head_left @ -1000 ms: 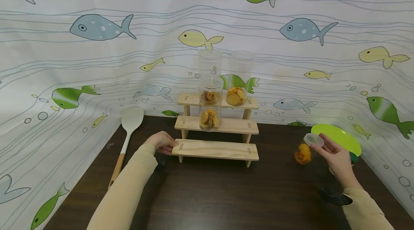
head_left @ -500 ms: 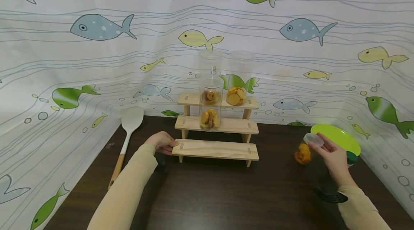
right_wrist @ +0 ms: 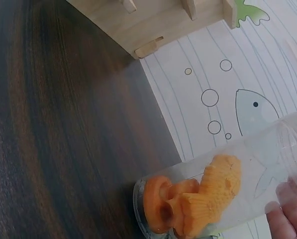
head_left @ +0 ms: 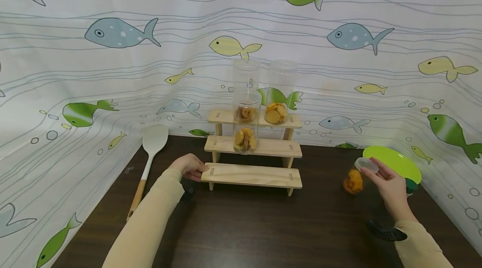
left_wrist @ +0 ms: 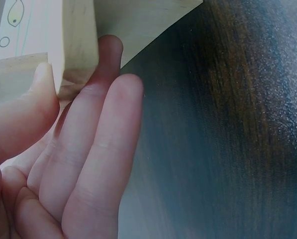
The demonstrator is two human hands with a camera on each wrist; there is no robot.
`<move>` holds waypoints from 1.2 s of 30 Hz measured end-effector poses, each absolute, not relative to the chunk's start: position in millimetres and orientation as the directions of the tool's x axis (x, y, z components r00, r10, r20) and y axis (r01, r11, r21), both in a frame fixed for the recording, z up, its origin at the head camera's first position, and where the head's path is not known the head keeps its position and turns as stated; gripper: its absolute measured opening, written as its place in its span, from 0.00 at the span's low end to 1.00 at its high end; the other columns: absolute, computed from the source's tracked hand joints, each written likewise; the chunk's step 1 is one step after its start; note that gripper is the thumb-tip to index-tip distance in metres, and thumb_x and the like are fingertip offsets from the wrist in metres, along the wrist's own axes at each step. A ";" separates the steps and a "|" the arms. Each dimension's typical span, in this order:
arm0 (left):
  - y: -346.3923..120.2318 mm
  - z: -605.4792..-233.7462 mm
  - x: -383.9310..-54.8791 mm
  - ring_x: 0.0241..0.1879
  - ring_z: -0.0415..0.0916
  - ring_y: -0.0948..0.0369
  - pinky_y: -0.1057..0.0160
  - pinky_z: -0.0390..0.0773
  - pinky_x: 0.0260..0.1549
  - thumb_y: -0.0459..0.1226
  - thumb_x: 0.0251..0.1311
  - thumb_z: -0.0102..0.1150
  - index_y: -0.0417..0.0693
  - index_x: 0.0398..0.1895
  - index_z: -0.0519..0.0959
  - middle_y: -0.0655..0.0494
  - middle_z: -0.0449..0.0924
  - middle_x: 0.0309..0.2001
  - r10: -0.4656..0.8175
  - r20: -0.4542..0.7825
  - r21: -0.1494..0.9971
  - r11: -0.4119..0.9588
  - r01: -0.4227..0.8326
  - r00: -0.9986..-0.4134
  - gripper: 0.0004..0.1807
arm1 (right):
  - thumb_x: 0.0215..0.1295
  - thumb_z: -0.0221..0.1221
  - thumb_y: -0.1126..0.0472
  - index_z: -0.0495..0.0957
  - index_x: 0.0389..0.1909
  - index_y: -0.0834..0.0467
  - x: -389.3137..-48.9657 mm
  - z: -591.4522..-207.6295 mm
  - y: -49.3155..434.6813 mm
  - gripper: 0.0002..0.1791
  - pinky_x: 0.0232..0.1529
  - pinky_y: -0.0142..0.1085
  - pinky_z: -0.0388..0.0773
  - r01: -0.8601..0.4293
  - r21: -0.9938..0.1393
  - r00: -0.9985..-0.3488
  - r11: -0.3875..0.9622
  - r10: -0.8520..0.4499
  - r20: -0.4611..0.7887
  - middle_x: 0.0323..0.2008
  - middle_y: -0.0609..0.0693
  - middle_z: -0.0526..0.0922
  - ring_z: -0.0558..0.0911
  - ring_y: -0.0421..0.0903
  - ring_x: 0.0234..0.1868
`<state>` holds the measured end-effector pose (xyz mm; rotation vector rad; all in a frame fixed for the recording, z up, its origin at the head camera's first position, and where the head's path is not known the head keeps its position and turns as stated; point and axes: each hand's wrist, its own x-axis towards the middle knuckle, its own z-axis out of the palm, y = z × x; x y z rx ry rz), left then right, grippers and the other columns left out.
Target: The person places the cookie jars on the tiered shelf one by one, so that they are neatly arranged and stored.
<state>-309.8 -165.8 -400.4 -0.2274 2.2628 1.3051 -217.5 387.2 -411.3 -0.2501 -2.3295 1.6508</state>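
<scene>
In the head view my left hand [head_left: 189,166] pinches the left end of the lowest step of a three-step wooden stand [head_left: 252,175]. Its thumb lies on top of the board and the fingers reach underneath, as the left wrist view shows. My right hand [head_left: 389,186] holds a clear lidded jar [head_left: 366,165] near its top, right of the stand. Orange snack pieces [right_wrist: 208,199], one of them fish-shaped, lie in the jar's bottom. Whether the jar's base touches the table cannot be told.
Clear jars with cookies stand on the stand: one [head_left: 245,123] on the middle step, others [head_left: 276,111] on the top one. A white spatula [head_left: 152,146] with wooden handle lies left. A lime-green plate [head_left: 395,161] and a dark green lid [head_left: 411,186] are behind my right hand.
My right wrist has shifted slightly left, with the jar staying in nearly the same place. The left hand keeps its grip on the stand without visible movement.
</scene>
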 end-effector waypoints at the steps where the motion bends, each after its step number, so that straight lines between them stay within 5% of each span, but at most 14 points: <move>1: -165.8 -400.2 -309.8 0.28 0.82 0.59 0.57 0.85 0.37 0.33 0.64 0.57 0.25 0.50 0.75 0.47 0.83 0.30 0.107 -0.509 0.759 0.524 -0.387 -0.854 0.18 | 0.64 0.61 0.52 0.61 0.70 0.54 -217.4 -411.1 386.7 0.35 0.45 0.12 0.69 -0.025 -0.945 -0.947 0.326 0.295 0.127 0.69 0.45 0.63 0.70 0.19 0.49; 11: -166.5 -400.8 -311.7 0.27 0.81 0.61 0.57 0.85 0.37 0.34 0.64 0.58 0.26 0.50 0.75 0.50 0.81 0.27 0.104 -0.516 0.752 0.530 -0.392 -0.850 0.18 | 0.64 0.60 0.52 0.65 0.68 0.53 -215.9 -397.6 372.7 0.32 0.40 0.11 0.71 -0.062 -0.891 -0.941 0.451 0.270 0.202 0.61 0.41 0.71 0.72 0.16 0.43; 17: -166.1 -402.5 -312.6 0.26 0.80 0.61 0.57 0.85 0.37 0.34 0.64 0.57 0.26 0.50 0.75 0.50 0.81 0.27 0.107 -0.517 0.754 0.527 -0.392 -0.849 0.18 | 0.65 0.60 0.52 0.66 0.68 0.51 -214.2 -380.6 358.3 0.30 0.41 0.12 0.71 -0.105 -0.860 -0.945 0.499 0.218 0.242 0.65 0.49 0.68 0.72 0.18 0.47; 24: -166.8 -402.7 -312.8 0.27 0.81 0.61 0.57 0.85 0.36 0.34 0.64 0.57 0.26 0.50 0.75 0.50 0.82 0.28 0.104 -0.515 0.751 0.534 -0.389 -0.851 0.18 | 0.63 0.62 0.59 0.69 0.65 0.53 -213.9 -361.7 334.8 0.28 0.41 0.15 0.74 -0.226 -0.884 -0.933 0.410 0.170 0.317 0.55 0.36 0.76 0.76 0.20 0.44; 31: -167.4 -402.0 -311.6 0.28 0.81 0.59 0.57 0.85 0.36 0.34 0.64 0.58 0.26 0.50 0.75 0.49 0.83 0.29 0.108 -0.506 0.758 0.530 -0.381 -0.856 0.18 | 0.62 0.63 0.60 0.70 0.64 0.55 -215.7 -345.3 314.2 0.29 0.40 0.16 0.76 -0.252 -0.878 -0.928 0.406 0.155 0.338 0.60 0.47 0.74 0.79 0.23 0.43; 36: -167.2 -402.3 -310.5 0.29 0.82 0.59 0.57 0.85 0.36 0.34 0.64 0.58 0.26 0.50 0.75 0.46 0.83 0.31 0.114 -0.499 0.765 0.523 -0.376 -0.859 0.18 | 0.61 0.63 0.64 0.70 0.64 0.58 -217.8 -338.6 301.8 0.28 0.41 0.17 0.76 -0.317 -0.886 -0.921 0.338 0.115 0.373 0.57 0.42 0.76 0.80 0.26 0.43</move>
